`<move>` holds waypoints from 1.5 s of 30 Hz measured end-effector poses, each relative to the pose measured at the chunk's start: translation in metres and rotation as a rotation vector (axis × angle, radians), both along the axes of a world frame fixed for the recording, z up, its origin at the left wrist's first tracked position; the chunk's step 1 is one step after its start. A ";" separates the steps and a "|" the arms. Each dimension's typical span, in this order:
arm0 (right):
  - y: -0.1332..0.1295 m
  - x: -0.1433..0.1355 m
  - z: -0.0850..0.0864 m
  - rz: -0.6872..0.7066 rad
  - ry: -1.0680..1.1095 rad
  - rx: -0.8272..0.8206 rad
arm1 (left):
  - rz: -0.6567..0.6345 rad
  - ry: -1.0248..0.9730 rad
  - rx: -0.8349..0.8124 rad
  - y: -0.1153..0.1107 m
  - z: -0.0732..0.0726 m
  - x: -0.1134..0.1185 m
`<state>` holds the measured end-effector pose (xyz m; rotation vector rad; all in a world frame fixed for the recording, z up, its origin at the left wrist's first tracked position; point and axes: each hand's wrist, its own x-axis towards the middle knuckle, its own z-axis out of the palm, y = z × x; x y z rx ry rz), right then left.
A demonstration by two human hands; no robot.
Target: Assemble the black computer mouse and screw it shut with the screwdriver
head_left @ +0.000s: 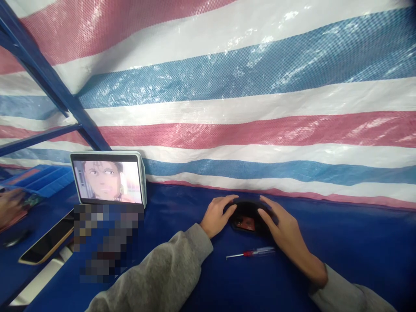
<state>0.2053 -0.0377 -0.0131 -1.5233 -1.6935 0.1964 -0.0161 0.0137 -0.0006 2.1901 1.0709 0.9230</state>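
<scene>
A dark rounded object (248, 212) with a reddish-brown patch on its near side rests on the blue table (221, 290). My left hand (219, 215) is at its left edge, thumb and fingers curved and apart. On the right side, my right hand (284, 225) curves around it with thumb and fingers spread. Both hands hold the object between them. Just in front of it lies a small screwdriver (250, 252) with a red and clear handle, its metal tip pointing left.
A tablet (108, 180) stands at the left, a phone (48, 238) near it. Blue trays (48, 180) and another person's hand (11, 208) are at the far left. Striped sheeting (247, 130) hangs behind the table, beside a blue metal frame (55, 82).
</scene>
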 end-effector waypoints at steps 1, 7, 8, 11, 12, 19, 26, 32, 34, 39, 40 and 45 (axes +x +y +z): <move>0.000 0.000 0.000 -0.004 -0.001 0.002 | 0.009 0.002 0.000 0.001 -0.002 0.000; 0.001 0.001 -0.007 0.034 -0.040 0.053 | 0.106 0.027 -0.004 0.005 -0.007 0.000; 0.001 0.001 -0.009 0.033 -0.041 0.060 | 0.122 0.039 0.014 0.005 -0.007 0.000; 0.003 0.003 -0.014 0.033 -0.031 0.061 | 0.168 0.076 0.134 0.000 -0.003 0.000; 0.003 0.003 -0.015 0.033 -0.026 0.062 | 0.174 0.080 0.197 -0.003 -0.001 0.000; 0.003 0.003 -0.012 0.044 -0.037 0.069 | -0.300 0.161 0.391 -0.014 0.010 0.000; 0.002 0.001 -0.007 0.039 -0.032 0.086 | -0.307 0.189 0.425 -0.012 0.005 0.000; -0.010 -0.005 0.008 0.024 -0.010 0.174 | -0.250 0.060 0.465 -0.013 0.010 0.004; -0.014 -0.010 0.012 0.063 -0.011 0.182 | -0.205 -0.012 0.471 -0.014 0.013 0.009; -0.016 -0.014 0.010 0.092 -0.019 0.158 | -0.195 -0.090 0.414 -0.012 0.011 0.020; -0.015 -0.014 0.009 0.079 -0.016 0.159 | -0.194 -0.105 0.416 -0.011 0.010 0.020; -0.012 -0.012 0.007 0.052 -0.002 0.170 | -0.166 -0.166 0.465 -0.007 0.005 0.017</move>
